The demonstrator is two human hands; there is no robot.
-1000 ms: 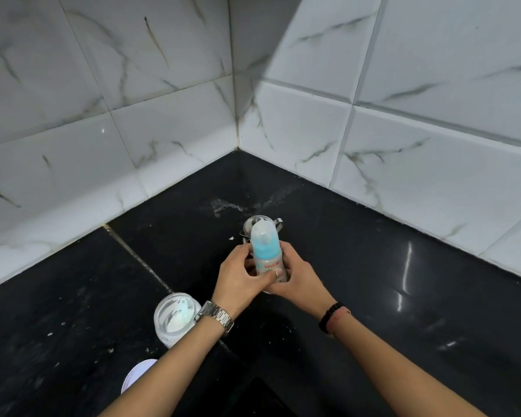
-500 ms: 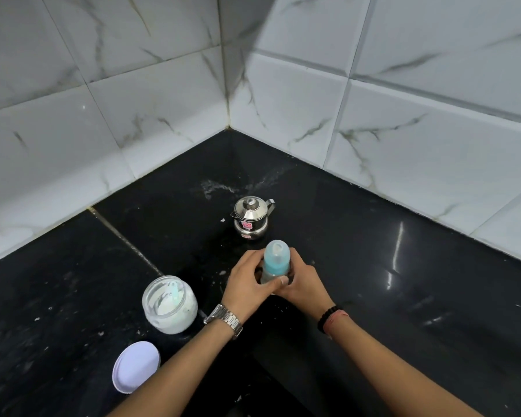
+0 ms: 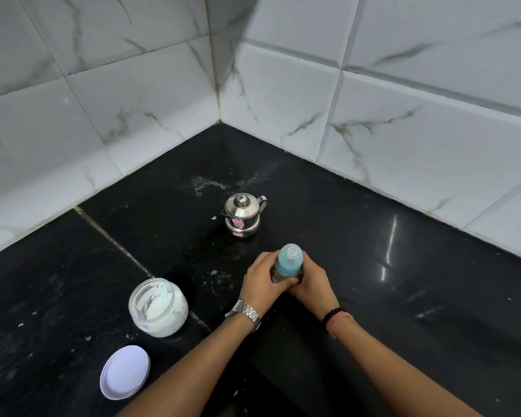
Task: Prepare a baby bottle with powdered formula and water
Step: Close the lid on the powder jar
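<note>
- Lid [image 3: 125,372]: white, round, lying flat on the black surface [image 3: 403,296] at the near left, apart from its jar. No writing is visible on it.
- Powder jar [image 3: 158,307]: clear, open at the top, standing upright just beyond the lid. White powder coats the inside, and a pale scoop handle shows within. No label can be read.
- Steel pot [image 3: 242,215]: small, lidded, with a knob on top, a spout to the left and a handle to the right. It stands well behind the hands, near the tiled corner. A pink sticker sits on its shoulder and a small red one lower down; the writing on both is too small to read.
- Left hand [image 3: 263,279]: wears a metal wristwatch [image 3: 243,313]. Its fingers are curled round the left side of the baby bottle [image 3: 288,263], grasping the body below the cap.
- Baby bottle: upright in the middle of the surface, between the two hands, its base hidden by them. The translucent blue cap rises above the fingers. Any label on the body is covered.
- Right hand [image 3: 312,281]: wears a dark bead band and a reddish thread at the wrist. Its fingers wrap the right side of the bottle body, meeting the left hand's fingers in front.
</note>
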